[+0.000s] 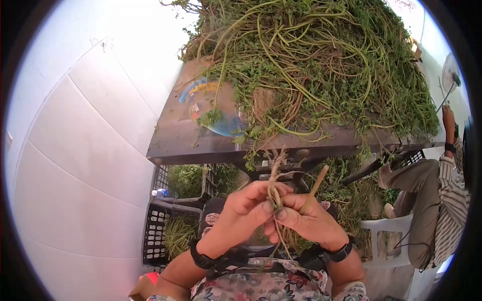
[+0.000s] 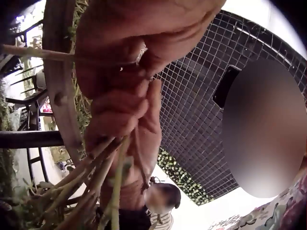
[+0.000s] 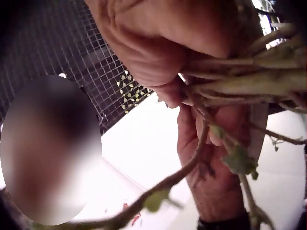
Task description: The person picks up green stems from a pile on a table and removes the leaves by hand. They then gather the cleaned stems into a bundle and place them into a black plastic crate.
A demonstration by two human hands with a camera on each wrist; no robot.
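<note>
My left hand and right hand meet over my lap, thumb tips almost together. Between them they grip a small bundle of plant stems with pale roots sticking up above the fingers. The left fingers and thumb pinch the root end; the right thumb presses beside it. A single thicker stem pokes up out of the right hand. Thin stalks with a few small leaves trail from the bundle in the right wrist view. The fingers hide the middle of the bundle.
A big heap of leafy stems covers most of the table ahead. Black crates with greens stand low at the left. More greens lie under the table. At right, another person sits near a white plastic chair.
</note>
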